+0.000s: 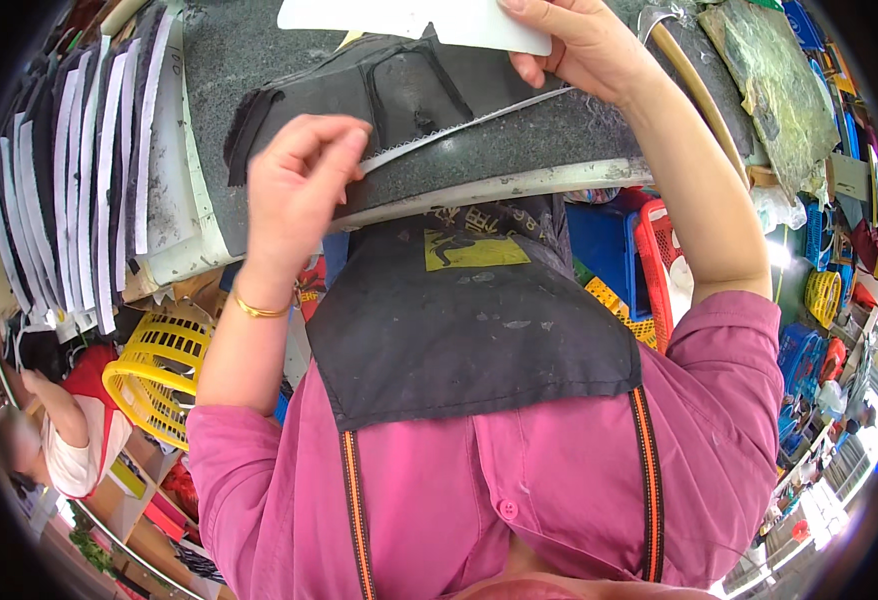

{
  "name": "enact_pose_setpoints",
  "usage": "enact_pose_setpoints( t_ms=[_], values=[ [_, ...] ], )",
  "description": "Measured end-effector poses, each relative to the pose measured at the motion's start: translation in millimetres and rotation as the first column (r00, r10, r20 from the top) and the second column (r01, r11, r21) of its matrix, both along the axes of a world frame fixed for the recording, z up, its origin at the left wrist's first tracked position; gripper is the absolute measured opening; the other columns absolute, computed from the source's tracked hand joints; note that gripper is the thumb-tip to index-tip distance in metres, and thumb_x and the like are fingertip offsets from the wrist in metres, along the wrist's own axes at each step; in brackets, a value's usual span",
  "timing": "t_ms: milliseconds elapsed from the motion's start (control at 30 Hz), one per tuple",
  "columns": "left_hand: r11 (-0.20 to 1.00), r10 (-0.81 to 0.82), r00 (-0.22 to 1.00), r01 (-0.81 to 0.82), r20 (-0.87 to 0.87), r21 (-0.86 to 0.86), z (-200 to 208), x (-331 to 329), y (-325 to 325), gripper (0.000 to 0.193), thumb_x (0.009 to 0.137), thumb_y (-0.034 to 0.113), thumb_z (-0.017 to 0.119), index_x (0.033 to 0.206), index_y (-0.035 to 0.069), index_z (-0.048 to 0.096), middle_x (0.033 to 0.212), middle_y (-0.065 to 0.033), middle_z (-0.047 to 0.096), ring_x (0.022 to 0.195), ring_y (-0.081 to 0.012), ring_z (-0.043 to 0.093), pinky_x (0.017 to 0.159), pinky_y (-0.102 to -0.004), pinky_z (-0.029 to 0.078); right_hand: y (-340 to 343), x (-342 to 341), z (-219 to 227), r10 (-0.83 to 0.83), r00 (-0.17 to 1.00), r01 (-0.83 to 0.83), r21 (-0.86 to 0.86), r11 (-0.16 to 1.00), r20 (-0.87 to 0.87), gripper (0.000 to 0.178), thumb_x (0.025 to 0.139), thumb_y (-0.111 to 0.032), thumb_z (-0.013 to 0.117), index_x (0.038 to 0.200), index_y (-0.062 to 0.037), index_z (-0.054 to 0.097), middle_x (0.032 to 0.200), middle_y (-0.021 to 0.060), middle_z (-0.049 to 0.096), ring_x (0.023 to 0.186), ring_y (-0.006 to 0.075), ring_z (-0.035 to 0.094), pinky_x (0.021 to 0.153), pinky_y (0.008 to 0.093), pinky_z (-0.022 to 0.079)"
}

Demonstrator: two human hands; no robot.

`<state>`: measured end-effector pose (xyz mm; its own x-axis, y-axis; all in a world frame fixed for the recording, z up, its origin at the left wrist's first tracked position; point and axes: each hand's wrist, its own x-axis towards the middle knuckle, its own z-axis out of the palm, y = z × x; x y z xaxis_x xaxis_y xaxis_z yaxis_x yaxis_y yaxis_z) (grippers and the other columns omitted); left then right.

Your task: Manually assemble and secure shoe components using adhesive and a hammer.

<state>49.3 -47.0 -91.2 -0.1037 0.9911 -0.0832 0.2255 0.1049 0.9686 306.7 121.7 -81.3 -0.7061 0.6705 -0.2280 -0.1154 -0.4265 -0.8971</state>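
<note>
My right hand [584,45] grips the right end of a stiff white sheet [409,20] with a small notch in its edge, thumb on top and fingers curled under. Below that sheet lies a black, partly sheer fabric piece [414,90] with darker bands, flat on the dark worktop. A pale, jagged-edged strip [459,132] runs along its near edge. Above the left part of this fabric is my left hand [309,175], thumb and forefinger pinched together close to the strip's left end. Whatever may be between those fingertips is hidden.
Stacked black-and-white strips [79,170] stand at the worktop's [229,60] left. A curved wooden handle [699,95] and a worn greenish slab [774,90] lie to the right. Yellow [159,375] and red [654,260] baskets sit lower down. Another person [64,430] is at far left.
</note>
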Motion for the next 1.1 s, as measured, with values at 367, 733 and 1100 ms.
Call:
enact_pose_setpoints(
  t_ms=[367, 733, 1100],
  values=[
    [0.885, 0.133, 0.604, 0.285, -0.786, 0.368, -10, 40, 10, 0.008, 0.083, 0.011, 0.072, 0.091, 0.011, 0.069, 0.080, -0.0042, 0.059, 0.064, -0.0234, 0.064, 0.056, -0.0354, 0.051, -14, -7, 5, -0.020, 0.987, 0.015, 0.027, 1.000, 0.162, 0.027, 0.099, -0.025, 0.065, 0.112, -0.0015, 0.060, 0.090, 0.0064, 0.068, 0.066, 0.0144, 0.068, 0.061, 0.0280, 0.059],
    [0.579, -0.640, 0.598, 0.788, -0.483, 0.207, 42, 28, -19, 0.031, 0.092, 0.026, 0.066, 0.067, 0.012, 0.056, 0.070, -0.0060, 0.049, 0.066, -0.0252, 0.049, 0.061, -0.0364, 0.038, -9, -8, -9, -0.024, 0.995, 0.017, 0.074, 0.997, 0.097, 0.028, 0.101, -0.024, 0.064, 0.114, -0.0005, 0.060, 0.094, 0.0060, 0.068, 0.072, 0.0146, 0.069, 0.065, 0.0273, 0.059],
    [0.996, -0.015, 0.848, 0.061, 0.530, -0.069, 2, -30, 20, 0.036, 0.110, 0.028, 0.039, 0.118, -0.002, 0.056, 0.112, -0.0171, 0.067, 0.089, -0.0220, 0.070, 0.066, -0.0283, 0.059, -15, 4, -2, 0.184, 0.975, -0.194, 0.075, 0.978, 0.125, 0.028, 0.102, -0.026, 0.062, 0.116, -0.0024, 0.059, 0.097, 0.0072, 0.069, 0.076, 0.0150, 0.071, 0.068, 0.0281, 0.060]
  ],
)
